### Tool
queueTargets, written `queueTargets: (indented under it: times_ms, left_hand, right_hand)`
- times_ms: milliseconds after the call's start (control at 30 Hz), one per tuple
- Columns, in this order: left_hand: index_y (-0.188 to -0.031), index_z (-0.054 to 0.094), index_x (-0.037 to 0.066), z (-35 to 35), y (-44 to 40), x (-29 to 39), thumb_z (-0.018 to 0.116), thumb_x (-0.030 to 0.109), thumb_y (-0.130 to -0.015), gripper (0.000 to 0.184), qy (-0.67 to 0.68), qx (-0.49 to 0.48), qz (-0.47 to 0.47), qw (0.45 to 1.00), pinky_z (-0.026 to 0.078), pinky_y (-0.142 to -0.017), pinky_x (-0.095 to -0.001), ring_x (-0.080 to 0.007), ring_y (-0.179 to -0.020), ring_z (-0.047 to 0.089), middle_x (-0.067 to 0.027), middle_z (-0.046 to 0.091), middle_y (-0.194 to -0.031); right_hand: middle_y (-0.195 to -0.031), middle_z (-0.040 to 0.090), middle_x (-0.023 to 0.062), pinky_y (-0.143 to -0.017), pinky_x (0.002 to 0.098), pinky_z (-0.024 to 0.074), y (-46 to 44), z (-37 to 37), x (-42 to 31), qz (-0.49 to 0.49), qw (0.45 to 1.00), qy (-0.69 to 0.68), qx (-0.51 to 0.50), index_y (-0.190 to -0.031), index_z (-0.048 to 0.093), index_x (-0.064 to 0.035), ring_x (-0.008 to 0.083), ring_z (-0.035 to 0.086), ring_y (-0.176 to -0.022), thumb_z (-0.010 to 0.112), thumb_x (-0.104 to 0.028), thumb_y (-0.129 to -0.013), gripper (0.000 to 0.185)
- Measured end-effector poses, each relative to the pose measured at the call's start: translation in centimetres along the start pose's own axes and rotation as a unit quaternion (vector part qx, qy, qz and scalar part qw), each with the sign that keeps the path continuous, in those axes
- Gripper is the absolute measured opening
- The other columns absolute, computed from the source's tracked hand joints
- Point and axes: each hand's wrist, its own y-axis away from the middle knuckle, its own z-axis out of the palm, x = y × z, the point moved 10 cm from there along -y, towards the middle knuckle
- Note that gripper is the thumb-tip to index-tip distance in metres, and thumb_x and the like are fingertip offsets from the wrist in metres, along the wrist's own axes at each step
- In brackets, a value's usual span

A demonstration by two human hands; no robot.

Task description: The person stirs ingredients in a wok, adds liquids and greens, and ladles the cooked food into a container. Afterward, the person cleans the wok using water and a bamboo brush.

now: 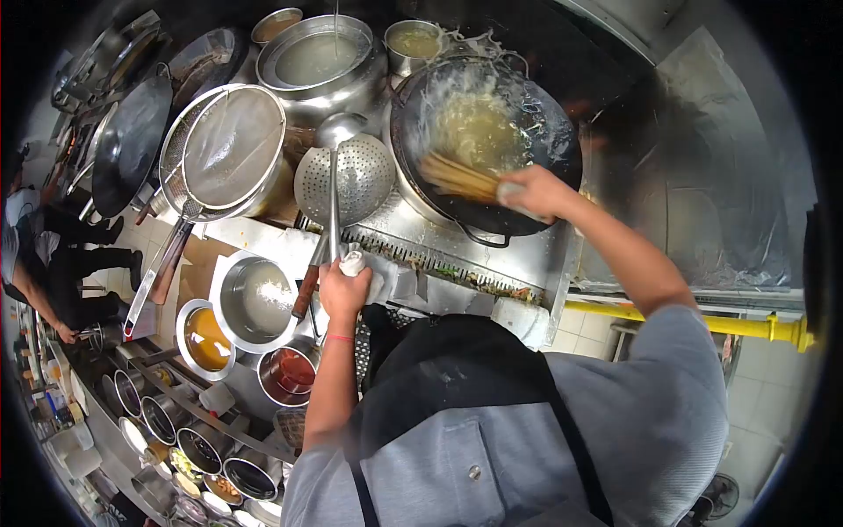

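Observation:
My right hand (536,193) is closed around the end of a bamboo wok brush (457,178), which is blurred by motion. Its bristles are inside a large dark wok (549,132) with cloudy, bubbling liquid (479,127) in it. My left hand (344,292) is closed around the handle of a metal ladle (335,198), and a white wrapped end (352,263) sticks up from the fist. The ladle's bowl points away from me, above a perforated skimmer (360,180). The skimmer's wooden handle (306,292) lies just left of my left hand.
Left of the wok stand a large steel pot (373,75) and stacked mesh strainers (235,145). Nearer are a steel pot of cloudy liquid (255,299), a bowl of orange liquid (209,338) and a pot of red sauce (294,371). Another person (53,255) stands far left.

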Motion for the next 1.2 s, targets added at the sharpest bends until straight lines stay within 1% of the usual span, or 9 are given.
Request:
queueTargets:
  times_ms: [133, 300, 433, 567, 633, 833, 900, 1033, 1200]
  left_hand:
    - [-0.108, 0.065, -0.004, 2.5, -1.2, -1.3, 0.07, 0.038, -0.064, 0.061, -0.014, -0.028, 0.01, 0.999, 0.046, -0.092, -0.0415, -0.0368, -0.108, 0.055, -0.0224, 0.055, -0.117]
    - [-0.094, 0.066, -0.008, -3.4, 2.7, 6.6, 0.071, 0.028, -0.063, 0.048, -0.1, 0.108, 0.227, 0.963, 0.045, -0.096, -0.0397, -0.0333, -0.109, 0.056, -0.0251, 0.055, -0.122]
    - [-0.1, 0.062, -0.002, 2.8, 3.2, 5.3, 0.065, 0.018, -0.076, 0.032, 0.524, -0.187, -0.06, 0.829, 0.052, -0.069, -0.0324, -0.0211, -0.074, 0.065, -0.0115, 0.068, -0.088]
    - [-0.091, 0.062, 0.004, 10.7, 5.7, 9.0, 0.067, 0.026, -0.082, 0.024, 0.585, -0.364, -0.25, 0.68, 0.054, -0.064, -0.0343, -0.0213, -0.069, 0.064, -0.009, 0.064, -0.081]
    - [-0.088, 0.06, 0.008, 14.4, 5.1, 10.4, 0.051, 0.027, -0.085, 0.021, 0.63, -0.393, -0.243, 0.624, 0.055, -0.067, -0.039, -0.0224, -0.067, 0.062, -0.0072, 0.063, -0.079]
    - [-0.102, 0.061, 0.013, 14.5, 8.1, 18.8, 0.046, 0.037, -0.087, 0.033, 0.528, -0.465, -0.336, 0.626, 0.049, -0.078, -0.0577, -0.0332, -0.087, 0.063, -0.0103, 0.065, -0.095]
    - [-0.101, 0.06, 0.008, 23.7, 6.4, 18.5, 0.049, 0.029, -0.09, 0.026, 0.536, -0.481, -0.292, 0.63, 0.053, -0.07, -0.0515, -0.0314, -0.077, 0.064, -0.0106, 0.065, -0.093]
    - [-0.098, 0.058, 0.002, 20.5, 6.2, 18.1, 0.055, 0.014, -0.087, 0.017, 0.513, -0.366, -0.288, 0.721, 0.054, -0.059, -0.0441, -0.027, -0.071, 0.065, -0.0122, 0.064, -0.083]
    - [-0.079, 0.062, -0.009, 18.4, 6.1, 17.5, 0.06, 0.01, -0.076, 0.02, 0.533, -0.281, -0.259, 0.755, 0.047, -0.054, -0.0397, -0.0245, -0.063, 0.063, -0.0143, 0.063, -0.075]
  right_hand:
    - [-0.092, 0.068, 0.0167, -0.045, 0.0415, 0.0557, -3.3, -3.7, 0.0, -0.04, 0.982, 0.184, 0.002, -0.12, 0.065, -0.0183, 0.0312, 0.067, -0.067, 0.066, -0.027, -0.074, 0.046]
    - [-0.083, 0.065, 0.0147, -0.037, 0.0338, 0.0461, -10.3, -2.8, 1.2, -0.028, 0.96, -0.238, 0.142, -0.131, 0.055, -0.0143, 0.0216, 0.057, -0.041, 0.065, -0.029, -0.084, 0.051]
    - [-0.094, 0.067, 0.0156, -0.039, 0.0339, 0.0514, -0.2, 1.0, 0.8, -0.056, 0.995, -0.082, 0.018, -0.129, 0.057, -0.0121, 0.0221, 0.064, -0.062, 0.071, -0.03, -0.076, 0.057]
    - [-0.087, 0.068, 0.0168, -0.038, 0.0334, 0.0505, -0.6, -2.9, 4.8, -0.315, 0.94, 0.127, -0.004, -0.125, 0.06, -0.0105, 0.0201, 0.065, -0.058, 0.068, -0.029, -0.077, 0.052]
    - [-0.087, 0.068, 0.0167, -0.053, 0.0354, 0.052, -0.2, -4.3, -0.3, -0.039, 0.981, 0.129, -0.137, -0.121, 0.064, -0.0098, 0.0159, 0.066, -0.087, 0.071, -0.026, -0.076, 0.049]
    - [-0.095, 0.066, 0.0155, -0.054, 0.0421, 0.054, -9.0, -1.4, 0.4, -0.011, 0.966, -0.227, 0.119, -0.126, 0.059, -0.0132, 0.0232, 0.067, -0.069, 0.066, -0.029, -0.08, 0.049]
    - [-0.109, 0.064, 0.0167, -0.075, 0.0451, 0.0533, -4.0, 1.5, 0.2, 0.025, 0.996, -0.076, -0.024, -0.127, 0.06, -0.017, 0.0262, 0.065, -0.093, 0.067, -0.031, -0.079, 0.051]
    - [-0.099, 0.066, 0.018, -0.048, 0.0411, 0.0538, 0.7, -1.6, 6.2, -0.148, 0.959, 0.233, 0.07, -0.121, 0.064, -0.0145, 0.031, 0.069, -0.081, 0.065, -0.03, -0.075, 0.048]
    - [-0.098, 0.066, 0.0168, -0.057, 0.0438, 0.0556, -1.1, -3.7, 2.0, -0.008, 0.961, 0.275, -0.029, -0.112, 0.067, -0.0094, 0.0303, 0.067, -0.086, 0.065, -0.03, -0.074, 0.043]
